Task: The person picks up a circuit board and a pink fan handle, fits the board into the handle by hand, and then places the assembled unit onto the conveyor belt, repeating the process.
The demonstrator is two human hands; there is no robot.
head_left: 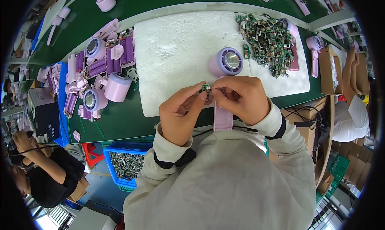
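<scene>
Between the thumb and fingers of my left hand (181, 111) is a small green circuit board (206, 88). My right hand (244, 98) is beside it, thumb and forefinger pinched close to the board's right edge; what they grip, if anything, is too small to make out. Under my hands lies a pink handheld fan, its round lilac head (225, 62) on the white foam sheet (172, 49) and its open handle shell (223, 119) pointing toward me past the table edge. My right hand covers the middle of the fan.
A heap of green circuit boards (270, 43) lies on the foam's right side. Pink fan parts with purple battery cells (116, 59) crowd the left of the green table. Below the edge stands a blue crate (116, 149) of boards. Co-workers sit left (52, 170) and right (348, 113).
</scene>
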